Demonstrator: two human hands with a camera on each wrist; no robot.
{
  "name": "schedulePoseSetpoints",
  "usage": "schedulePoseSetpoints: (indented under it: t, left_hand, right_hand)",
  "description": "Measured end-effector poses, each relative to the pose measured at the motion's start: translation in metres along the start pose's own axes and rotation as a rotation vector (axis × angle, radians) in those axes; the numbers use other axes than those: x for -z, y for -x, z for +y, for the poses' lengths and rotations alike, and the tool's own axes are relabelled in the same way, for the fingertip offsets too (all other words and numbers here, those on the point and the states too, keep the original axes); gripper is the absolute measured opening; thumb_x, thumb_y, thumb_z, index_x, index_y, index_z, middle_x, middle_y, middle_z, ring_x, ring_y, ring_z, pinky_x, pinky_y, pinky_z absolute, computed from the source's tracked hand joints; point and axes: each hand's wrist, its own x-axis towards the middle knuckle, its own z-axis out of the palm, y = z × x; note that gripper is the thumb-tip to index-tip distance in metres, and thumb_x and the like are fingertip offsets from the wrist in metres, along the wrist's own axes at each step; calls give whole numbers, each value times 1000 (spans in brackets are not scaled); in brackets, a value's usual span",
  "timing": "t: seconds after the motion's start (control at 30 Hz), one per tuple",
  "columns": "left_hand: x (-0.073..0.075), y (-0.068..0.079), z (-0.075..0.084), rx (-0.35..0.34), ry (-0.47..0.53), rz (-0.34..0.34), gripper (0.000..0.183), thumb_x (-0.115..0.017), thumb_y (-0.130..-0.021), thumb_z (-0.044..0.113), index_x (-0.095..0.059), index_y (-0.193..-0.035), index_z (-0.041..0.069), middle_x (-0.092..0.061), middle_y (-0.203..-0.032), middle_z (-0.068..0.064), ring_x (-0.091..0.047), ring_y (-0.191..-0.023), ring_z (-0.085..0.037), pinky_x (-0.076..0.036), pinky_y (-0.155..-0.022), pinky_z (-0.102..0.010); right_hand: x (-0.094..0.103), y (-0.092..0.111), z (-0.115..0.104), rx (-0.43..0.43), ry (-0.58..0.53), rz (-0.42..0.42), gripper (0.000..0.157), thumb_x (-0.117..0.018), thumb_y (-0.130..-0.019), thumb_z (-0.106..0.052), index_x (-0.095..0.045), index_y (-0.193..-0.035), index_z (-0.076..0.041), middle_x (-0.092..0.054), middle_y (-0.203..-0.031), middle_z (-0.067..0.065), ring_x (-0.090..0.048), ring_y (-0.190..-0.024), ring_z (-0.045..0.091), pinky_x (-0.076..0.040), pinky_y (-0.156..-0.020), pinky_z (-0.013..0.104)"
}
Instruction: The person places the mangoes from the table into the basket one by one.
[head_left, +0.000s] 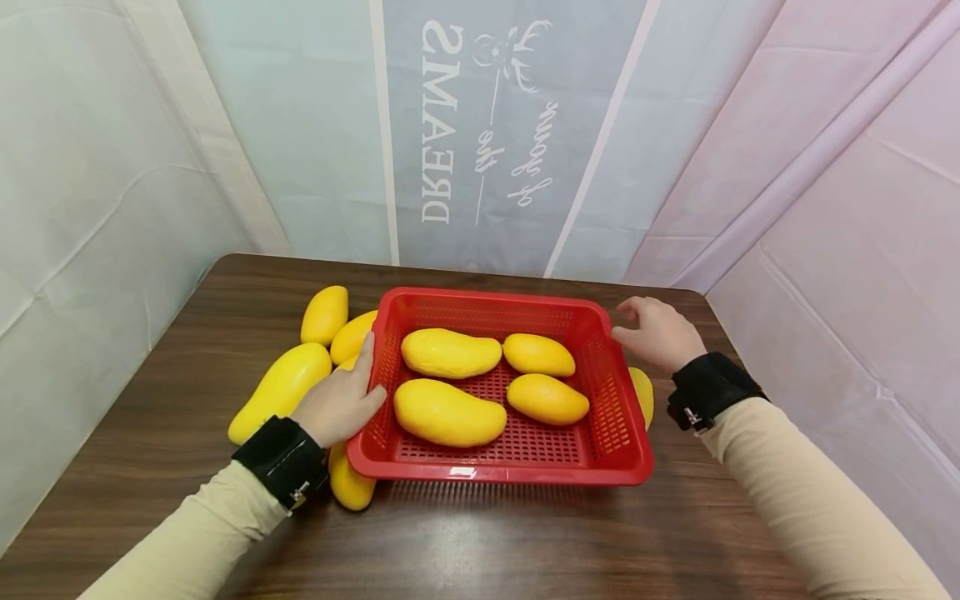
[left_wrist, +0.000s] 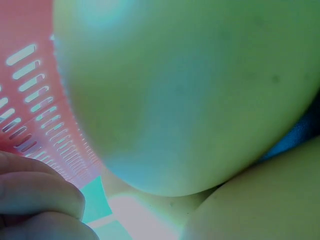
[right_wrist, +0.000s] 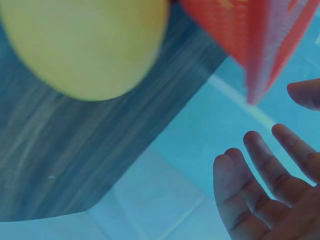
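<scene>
A red plastic basket (head_left: 495, 475) with slotted walls holds several yellow mangoes, among them a large mango (head_left: 450, 414) at the front and a smaller mango (head_left: 547, 398) beside it. My left hand (head_left: 337, 408) grips the basket's left rim, thumb over the inner side; its curled fingers (left_wrist: 37, 200) show by the slotted wall in the left wrist view. Just off the right rim is my right hand (head_left: 660, 333), holding nothing. In the right wrist view its fingers (right_wrist: 270, 175) are spread and lie apart from the basket's corner (right_wrist: 255, 75).
Left of the basket lie several loose mangoes, including a long mango (head_left: 281, 392) and a rounder mango (head_left: 325, 315). One mango (head_left: 351, 483) is partly hidden under the front left corner, another mango (head_left: 642, 396) behind the right wall. Curtains (head_left: 322, 133) surround the wooden table (head_left: 465, 550).
</scene>
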Motion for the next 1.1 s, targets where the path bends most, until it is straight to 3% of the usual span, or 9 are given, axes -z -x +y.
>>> schedulePoseSetpoints:
  t: [0.17, 0.3, 0.7, 0.87, 1.0, 1.1]
  left_hand:
    - [-1, 0, 0, 3, -1, 0, 82, -46, -99, 25, 8, -159, 9, -64, -77, -5, -65, -59, -11, -53, -59, -25]
    - [0, 1, 1, 3, -3, 3, 82, -46, -99, 25, 8, -159, 9, -64, -76, -5, -65, -58, -11, -53, -58, -25]
    - [1, 2, 3, 20, 25, -8, 82, -46, -99, 25, 9, -159, 12, -64, -76, -4, -66, -59, -12, -55, -60, -25]
    - [0, 2, 3, 19, 21, -6, 82, -46, -99, 25, 9, -159, 11, -64, -76, -5, -66, -58, -12, -54, -59, -25]
    - [0, 2, 3, 15, 19, -3, 83, -46, -98, 24, 9, -159, 11, -65, -78, -5, -66, -60, -11, -55, -60, -25]
    - [0, 2, 3, 12, 19, 0, 82, -45, -98, 24, 8, -159, 11, -65, -79, -6, -66, -60, -11, -55, -61, -25]
  right_hand:
    - [-4, 2, 19, -24, -1, -16, 54, -60, -92, -33, -54, -132, 2, -60, -112, 24, -59, -92, 34, -53, -66, 39]
    - [-10, 4, 30, -37, -20, -45, 56, -61, -91, -33, -54, -133, 4, -61, -108, 23, -58, -88, 31, -49, -63, 33]
    - [-26, 9, 50, -64, -61, -157, 71, -59, -94, -43, -44, -136, 13, -60, -111, 30, -60, -93, 36, -53, -73, 41]
    - [-33, 15, 55, -119, -160, -246, 84, -56, -95, -49, -29, -143, 15, -50, -127, 39, -64, -90, 35, -58, -66, 40]
    - [-42, 19, 58, -161, -259, -307, 91, -54, -96, -51, -15, -148, 14, -38, -138, 43, -62, -103, 44, -60, -61, 43]
    - [-48, 21, 60, -183, -303, -333, 94, -54, -95, -49, -9, -149, 13, -36, -136, 43, -57, -111, 48, -60, -61, 45]
